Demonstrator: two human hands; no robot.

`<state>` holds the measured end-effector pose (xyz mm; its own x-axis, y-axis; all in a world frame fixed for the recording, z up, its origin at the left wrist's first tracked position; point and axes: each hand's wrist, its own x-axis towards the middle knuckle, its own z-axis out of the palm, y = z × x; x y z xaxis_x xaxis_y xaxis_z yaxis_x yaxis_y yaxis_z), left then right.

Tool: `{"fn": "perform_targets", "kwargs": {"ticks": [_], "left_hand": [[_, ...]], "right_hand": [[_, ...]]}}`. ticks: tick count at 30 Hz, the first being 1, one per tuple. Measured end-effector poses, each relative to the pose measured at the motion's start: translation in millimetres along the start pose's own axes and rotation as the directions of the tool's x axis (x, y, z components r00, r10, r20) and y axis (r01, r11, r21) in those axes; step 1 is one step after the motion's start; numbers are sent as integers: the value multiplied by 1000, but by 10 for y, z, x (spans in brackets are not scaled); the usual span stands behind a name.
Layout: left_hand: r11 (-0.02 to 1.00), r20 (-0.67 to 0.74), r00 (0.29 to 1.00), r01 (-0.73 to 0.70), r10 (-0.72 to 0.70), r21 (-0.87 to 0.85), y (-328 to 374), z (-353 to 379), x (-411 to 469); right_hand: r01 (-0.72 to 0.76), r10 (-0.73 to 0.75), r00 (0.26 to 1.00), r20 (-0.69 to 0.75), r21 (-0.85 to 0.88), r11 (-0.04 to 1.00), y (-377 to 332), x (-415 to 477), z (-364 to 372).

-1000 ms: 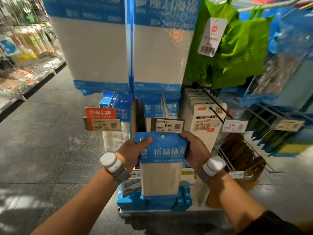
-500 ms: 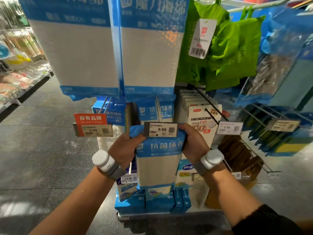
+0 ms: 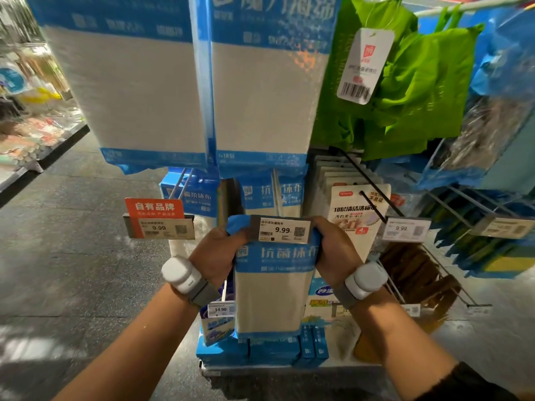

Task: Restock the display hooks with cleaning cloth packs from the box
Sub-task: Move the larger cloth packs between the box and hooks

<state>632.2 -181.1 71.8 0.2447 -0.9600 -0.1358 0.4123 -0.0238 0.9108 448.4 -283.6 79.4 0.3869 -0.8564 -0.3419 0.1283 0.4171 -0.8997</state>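
A cleaning cloth pack (image 3: 273,290) with a blue header and a pale grey body hangs upright between my hands. My left hand (image 3: 215,256) grips its top left corner and my right hand (image 3: 335,253) grips its top right corner. The pack's top edge sits just behind the 9.99 price tag (image 3: 282,231) at the tip of the middle display hook. More packs of the same kind (image 3: 272,195) hang further back on that hook. The hook's wire is hidden behind the tag and pack.
Two large blue-and-white sponge packs (image 3: 260,94) hang overhead. Beige cloth packs (image 3: 359,209) fill the hook to the right, green bags (image 3: 405,88) above them. An orange-labelled tag (image 3: 157,218) juts out on the left. Blue boxes (image 3: 272,350) sit on the bottom shelf.
Both hands have raised the pack from below the price tag up to it, so its top now sits behind the tag.
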Motion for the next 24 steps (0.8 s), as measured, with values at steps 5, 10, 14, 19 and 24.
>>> {"fn": "perform_targets", "kwargs": {"ticks": [5,10,14,19,24], "left_hand": [[998,-3,1000,-28,28,-48,66,63,39],[998,-15,999,-34,33,-56,47,51,67],[999,-76,997,5,-8,-44,-44,-7,67],[999,-29,998,-49,49,-5,-64,-52,168],[773,-2,994,-80,105,629,-404,-278,576]], "right_hand": [[20,-22,999,27,52,998,-85,41,-32],[-22,22,1000,8,31,999,-107,103,-54],[-70,71,997,-7,26,997,4,150,-52],[-66,69,997,-29,101,993,-84,292,0],[20,-11,995,-95,101,995,-244,665,132]]}}
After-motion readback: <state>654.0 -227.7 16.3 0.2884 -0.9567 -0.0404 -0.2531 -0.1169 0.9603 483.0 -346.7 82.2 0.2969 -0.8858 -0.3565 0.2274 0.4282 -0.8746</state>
